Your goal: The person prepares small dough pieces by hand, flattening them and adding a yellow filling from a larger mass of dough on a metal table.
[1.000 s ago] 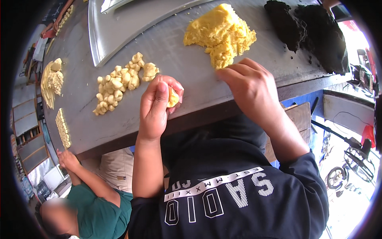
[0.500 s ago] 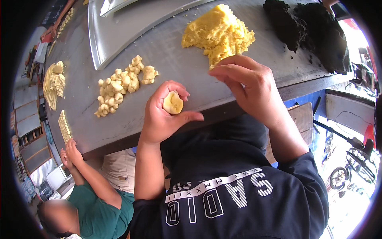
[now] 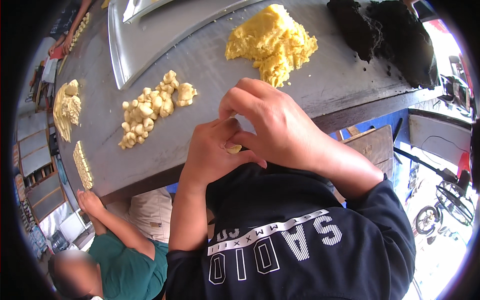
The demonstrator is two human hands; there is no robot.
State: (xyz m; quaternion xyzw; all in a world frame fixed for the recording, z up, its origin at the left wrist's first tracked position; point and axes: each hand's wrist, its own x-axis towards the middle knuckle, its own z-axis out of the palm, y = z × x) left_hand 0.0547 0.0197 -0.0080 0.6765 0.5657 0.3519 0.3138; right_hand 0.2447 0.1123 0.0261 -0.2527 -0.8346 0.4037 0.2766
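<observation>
Yellow mound (image 3: 272,42): top middle of the frame, soft and crumbly, with a lumpy tail pointing down.
Pale balls (image 3: 145,109): left of the middle, small, round and smooth, heaped so they touch each other.
Pale lump (image 3: 186,94): knobby, bigger than most of the balls, just beside the right end of their heap.
Black heap (image 3: 404,45): upper right, dark and rough, with tiny crumbs near it.
Pale pile (image 3: 66,111): far left, with long ridges down its side.
Block of little bits (image 3: 82,165): under that pile in the frame, set in neat rows.
Table (image 3: 210,65): grey, flat and smooth, with a dark front edge.
Tray (image 3: 114,55): top left, shiny metal with a raised rim.
Room: shelves on the far left, a brown board (image 3: 372,147) right of the middle, a bike wheel (image 3: 426,220) at the lower right. A person in a green shirt (image 3: 127,260) sits lower left.
Small dough piece (image 3: 234,149): middle of the frame, pale yellow, mostly hidden inside the left hand.
Left hand (image 3: 210,150): curled like a cup around the dough piece, thumb sticking out to the right.
Right hand (image 3: 272,117): bent over the left hand, touching it; its fingertips are hidden, so I cannot tell if they pinch anything.
</observation>
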